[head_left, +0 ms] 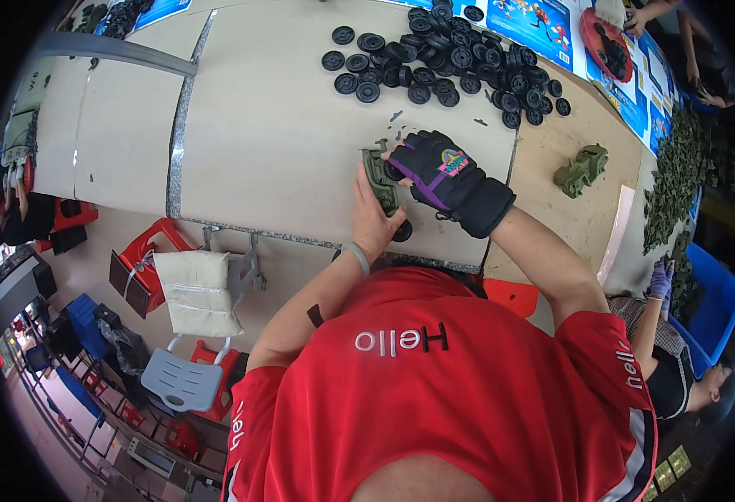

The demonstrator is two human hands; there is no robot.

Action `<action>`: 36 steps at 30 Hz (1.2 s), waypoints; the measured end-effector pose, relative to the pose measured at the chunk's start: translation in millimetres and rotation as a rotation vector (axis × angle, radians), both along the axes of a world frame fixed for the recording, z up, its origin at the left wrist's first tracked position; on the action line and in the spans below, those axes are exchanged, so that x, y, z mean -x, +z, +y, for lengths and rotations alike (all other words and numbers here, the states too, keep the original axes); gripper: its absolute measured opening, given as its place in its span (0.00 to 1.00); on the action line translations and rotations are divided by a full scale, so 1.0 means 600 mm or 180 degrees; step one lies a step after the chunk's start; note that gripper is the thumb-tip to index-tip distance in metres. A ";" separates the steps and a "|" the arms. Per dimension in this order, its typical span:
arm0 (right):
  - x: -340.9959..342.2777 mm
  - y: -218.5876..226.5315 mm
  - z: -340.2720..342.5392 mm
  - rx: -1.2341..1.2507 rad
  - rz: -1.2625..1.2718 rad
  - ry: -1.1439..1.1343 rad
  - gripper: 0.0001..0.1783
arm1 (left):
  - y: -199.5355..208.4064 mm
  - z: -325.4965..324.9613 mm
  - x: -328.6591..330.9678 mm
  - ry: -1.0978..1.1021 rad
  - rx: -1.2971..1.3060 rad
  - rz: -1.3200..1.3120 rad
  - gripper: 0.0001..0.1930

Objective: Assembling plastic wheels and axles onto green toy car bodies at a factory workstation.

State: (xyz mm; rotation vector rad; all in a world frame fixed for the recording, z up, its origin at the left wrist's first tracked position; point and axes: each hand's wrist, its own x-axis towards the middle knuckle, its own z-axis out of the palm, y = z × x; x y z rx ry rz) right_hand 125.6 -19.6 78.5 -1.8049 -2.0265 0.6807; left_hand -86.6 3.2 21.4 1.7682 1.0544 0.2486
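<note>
A dark green plastic toy vehicle body [380,180] stands between my hands near the table's front edge. My bare left hand [373,216] grips its left side and near end, with the thumb across the near end. A black wheel [402,231] shows at that near end. My right hand [443,176], in a black and purple fingerless glove, closes on the right side by the far end. Its fingertips press there, next to a dark round part that is mostly hidden under the glove.
Many loose black wheels [459,63] lie heaped at the far side of the table [259,109]. Another green vehicle part [582,171] sits to the right. Beyond it lies a pile of green pieces [677,180]. Co-workers' hands are at a red basin [606,50] and a blue crate [710,301].
</note>
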 end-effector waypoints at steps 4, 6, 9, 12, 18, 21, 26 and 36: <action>0.004 0.012 0.017 -0.0004 -0.0371 0.0235 0.26 | -0.002 0.000 0.001 -0.0059 -0.0107 0.0028 0.63; 0.008 0.028 0.029 0.0123 -0.0481 0.0332 0.26 | 0.000 0.002 0.001 -0.0066 -0.0044 0.0089 0.63; 0.012 0.034 0.033 0.0416 -0.0541 0.0236 0.27 | 0.000 0.009 0.005 -0.0176 -0.0033 0.0230 0.63; 0.003 0.022 0.022 0.0106 -0.0490 0.0281 0.29 | 0.002 0.022 0.011 -0.0352 -0.0103 0.0383 0.63; 0.012 0.017 0.053 -0.0289 0.0368 -0.0774 0.24 | -0.009 0.021 0.016 -0.0357 -0.0451 0.0308 0.62; 0.048 -0.013 0.100 -0.0516 -0.0034 -0.0381 0.22 | -0.032 0.017 0.017 -0.0447 -0.0485 0.0284 0.57; 0.067 -0.013 0.127 -0.0365 -0.0650 0.0661 0.18 | -0.055 0.012 0.021 -0.0610 -0.0624 0.0261 0.49; 0.068 -0.043 0.116 -0.0315 -0.0469 -0.1093 0.16 | -0.039 0.014 0.017 -0.0496 -0.0290 0.0306 0.44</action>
